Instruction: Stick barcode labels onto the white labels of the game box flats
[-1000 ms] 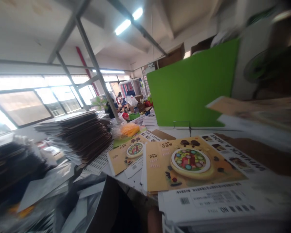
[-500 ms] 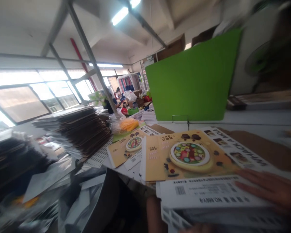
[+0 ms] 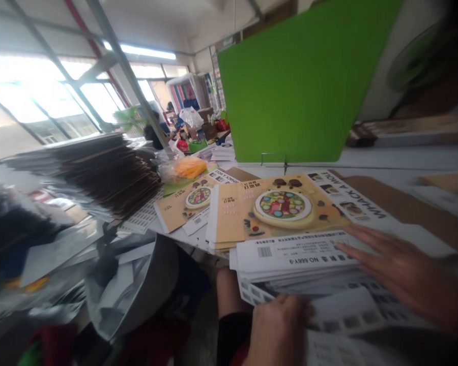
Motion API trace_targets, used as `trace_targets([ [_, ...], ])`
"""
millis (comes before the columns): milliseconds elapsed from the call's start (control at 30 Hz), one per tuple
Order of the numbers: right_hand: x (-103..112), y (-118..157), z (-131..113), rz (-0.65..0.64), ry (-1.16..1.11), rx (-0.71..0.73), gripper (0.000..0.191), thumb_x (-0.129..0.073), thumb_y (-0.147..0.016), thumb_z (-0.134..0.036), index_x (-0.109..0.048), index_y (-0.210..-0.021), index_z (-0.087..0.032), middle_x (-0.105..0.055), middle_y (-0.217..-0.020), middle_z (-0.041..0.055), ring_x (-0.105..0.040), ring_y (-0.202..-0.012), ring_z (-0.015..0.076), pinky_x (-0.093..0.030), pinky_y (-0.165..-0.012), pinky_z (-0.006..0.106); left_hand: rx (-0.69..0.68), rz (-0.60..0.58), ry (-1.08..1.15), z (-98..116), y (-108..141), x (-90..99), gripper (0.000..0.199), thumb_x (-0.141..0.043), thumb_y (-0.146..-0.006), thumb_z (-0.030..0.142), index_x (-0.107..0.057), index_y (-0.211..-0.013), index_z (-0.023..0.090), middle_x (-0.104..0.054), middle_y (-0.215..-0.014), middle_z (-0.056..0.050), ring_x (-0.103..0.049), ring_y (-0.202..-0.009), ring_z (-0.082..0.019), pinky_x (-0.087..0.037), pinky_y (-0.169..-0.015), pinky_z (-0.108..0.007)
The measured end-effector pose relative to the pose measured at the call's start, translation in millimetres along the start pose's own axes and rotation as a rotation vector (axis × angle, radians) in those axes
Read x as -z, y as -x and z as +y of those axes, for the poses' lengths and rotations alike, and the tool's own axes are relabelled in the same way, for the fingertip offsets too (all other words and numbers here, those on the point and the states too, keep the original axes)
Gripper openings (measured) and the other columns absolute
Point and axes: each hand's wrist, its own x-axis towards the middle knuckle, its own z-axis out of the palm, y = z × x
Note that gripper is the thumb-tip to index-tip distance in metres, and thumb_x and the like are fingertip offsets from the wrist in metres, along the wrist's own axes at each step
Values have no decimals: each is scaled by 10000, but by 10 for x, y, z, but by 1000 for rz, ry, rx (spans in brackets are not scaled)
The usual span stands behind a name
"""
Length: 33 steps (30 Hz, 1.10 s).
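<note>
A stack of printed card sheets (image 3: pixel 282 206) with a pizza picture and "WHACK A MOLE" lettering lies on the white table. My right hand (image 3: pixel 400 269) rests over its white flap with fingers spread. At the bottom centre, my left hand (image 3: pixel 280 325) is closed at the near edge of a sheet of barcode labels (image 3: pixel 351 317), its fingertips pinched on the sheet's corner. A smaller group of similar printed cards (image 3: pixel 187 203) lies to the left of the stack.
A green panel (image 3: pixel 297 91) stands behind the cards. Piled cardboard sheets (image 3: pixel 95 173) rise at the left, beside an orange plastic bag (image 3: pixel 191 166). Below them is a grey bin (image 3: pixel 152 290) holding paper scraps. Brown cardboard (image 3: pixel 397 198) lies at the right.
The view has tilted down and shifted, so the table contents appear higher. My left hand has come up into view at the label sheet; my right hand stays over the stack, fingers still spread.
</note>
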Motion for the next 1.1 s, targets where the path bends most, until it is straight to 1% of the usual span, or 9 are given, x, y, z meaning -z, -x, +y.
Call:
trace_targets([
  [100, 80, -121, -590, -71, -113, 145, 445, -457, -948, -208, -507, -1382, -294, -651, -1240, 52, -629, -1103, 205, -519, -953, 359, -40, 52, 126, 58, 10, 43, 200, -520, -933, 205, -697, -1017, 242, -737, -902, -32, -697, -803, -182, -543, -758, -249],
  [167, 62, -149, -854, -110, -207, 126, 406, -472, -947, -198, -530, -1343, -262, -696, -1130, 38, -652, -1026, 203, -523, -929, 371, -69, 60, 219, 88, 29, 65, 207, -507, -947, 195, -684, -1050, 228, -732, -929, -33, -690, -829, -171, -530, -781, -244],
  [233, 21, -133, -965, -182, -276, 66, 347, -478, -952, -206, -574, -1283, -243, -706, -1044, 38, -656, -957, 197, -529, -871, 361, -65, 42, 271, 113, 45, 98, 194, -514, -951, 188, -678, -1049, 225, -727, -938, -22, -683, -845, -163, -512, -798, -239],
  [367, 8, -70, -873, -304, -347, -43, 250, -458, -972, -242, -650, -1131, -230, -664, -877, 39, -619, -838, 185, -510, -775, 341, 72, -84, 186, 133, 45, 182, 140, -539, -944, 201, -663, -1004, 221, -694, -950, -19, -657, -849, -180, -487, -759, -260],
  [467, 66, -71, -741, -334, -360, -76, 228, -464, -977, -274, -659, -1085, -228, -645, -873, 39, -604, -852, 185, -497, -774, 334, 187, -145, 90, 109, 38, 219, 91, -539, -931, 195, -628, -909, 199, -649, -925, -24, -630, -791, -184, -457, -682, -264],
  [533, 90, -90, -689, -341, -357, -80, 222, -474, -975, -282, -658, -1091, -234, -645, -885, 35, -603, -859, 180, -494, -772, 325, 204, -149, 80, 84, 37, 221, 95, -530, -930, 188, -605, -872, 196, -638, -900, -19, -618, -771, -179, -434, -664, -260],
  [767, -56, -155, -768, -140, -254, -54, 238, -502, -939, -171, -660, -1104, -238, -639, -978, 55, -591, -911, 190, -464, -822, 364, 201, -90, 123, 28, -6, 189, 172, -507, -951, 248, -588, -807, 201, -648, -802, -6, -593, -703, -165, -370, -601, -249],
  [900, -140, -155, -866, -35, -180, -57, 235, -551, -903, -107, -685, -1044, -239, -629, -916, 47, -574, -867, 187, -452, -804, 364, 196, -60, 151, 16, -15, 184, 167, -506, -950, 255, -597, -821, 201, -655, -807, -8, -601, -718, -168, -373, -617, -253],
  [1100, -215, -107, -1000, 12, -129, -29, 176, -569, -887, -84, -652, -964, -218, -637, -891, 47, -577, -826, 195, -448, -770, 367, 228, -58, 178, 13, -8, 184, 174, -518, -938, 255, -578, -785, 201, -646, -773, -8, -604, -735, -178, -382, -625, -256],
])
